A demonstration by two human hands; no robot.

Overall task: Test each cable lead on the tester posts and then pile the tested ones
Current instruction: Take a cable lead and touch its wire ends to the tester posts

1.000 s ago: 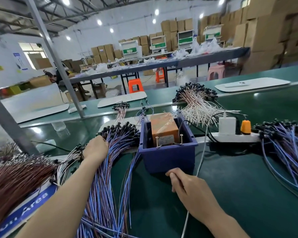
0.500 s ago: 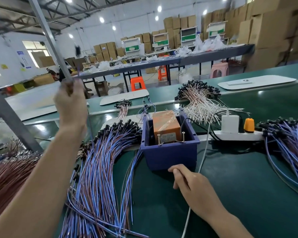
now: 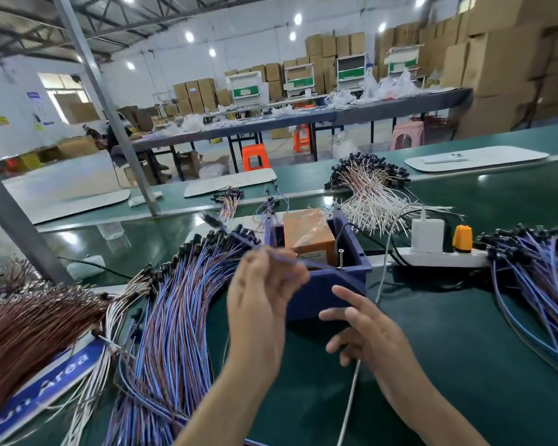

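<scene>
- Gripping one blue-violet cable lead [image 3: 303, 263] in the left hand [image 3: 261, 304], fingers curled round it, raised above the desk [image 3: 464, 349] just left of the blue bin [image 3: 322, 284]; too motion-blurred to tell the exact pinch.
- Nothing in the right hand [image 3: 368, 336]: fingers spread and loose, hovering just in front of the bin, over a white cord [image 3: 351, 397].
- Near end of the lead aimed toward the tester [image 3: 306, 236], an orange-wrapped box inside the bin, with one upright post [image 3: 341, 257] plainly visible at its front; no second post to be made out. Contact with the post: cannot tell, though probably not yet made.
- Judged mid-cycle, then: one lead picked, its test pending, piling after that.
- Large fan of blue leads [image 3: 181, 317] lying left of the bin, presumably the untested stock; a great many there.
- Another heap of blue leads [image 3: 535, 272] at the right, beyond the power strip [image 3: 442, 257], presumably the tested pile; smaller in view, partly cut by the frame edge.
- Likely well short of halfway for the blue batch, going by those two lots.
- Brown leads [image 3: 23, 323] far left and white leads [image 3: 368, 194] behind the bin: no telling whether tested or waiting.
</scene>
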